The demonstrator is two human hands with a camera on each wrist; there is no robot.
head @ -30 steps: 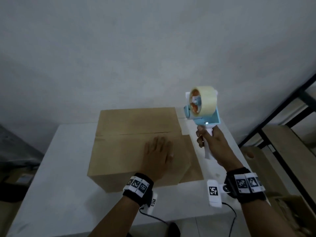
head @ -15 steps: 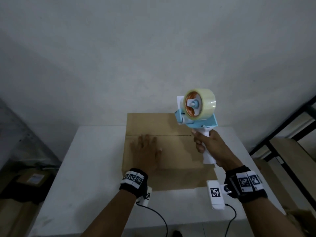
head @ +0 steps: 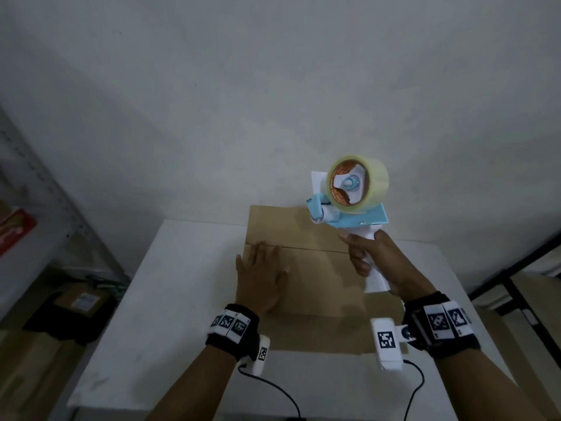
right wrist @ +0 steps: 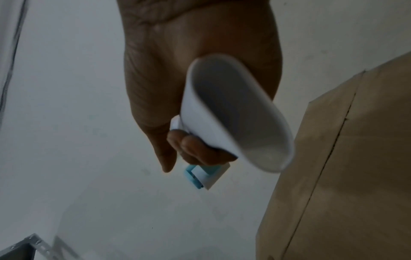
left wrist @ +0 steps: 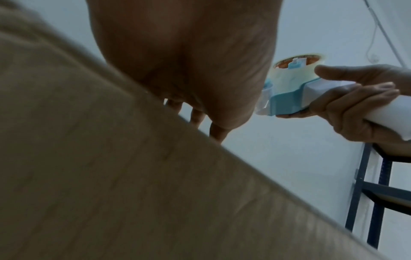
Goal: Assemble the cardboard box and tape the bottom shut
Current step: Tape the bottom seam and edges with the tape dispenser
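The cardboard box [head: 306, 268] sits on the white counter [head: 188, 299], flaps folded shut with the seam showing. The left hand [head: 261, 278] lies flat, fingers spread, on the near flap. The right hand's [head: 376, 259] grip wraps the tape dispenser [head: 352, 202] handle above the box's right side. A grey wall [head: 273, 86] stands behind, with metal shelving [head: 54, 192] at the left.
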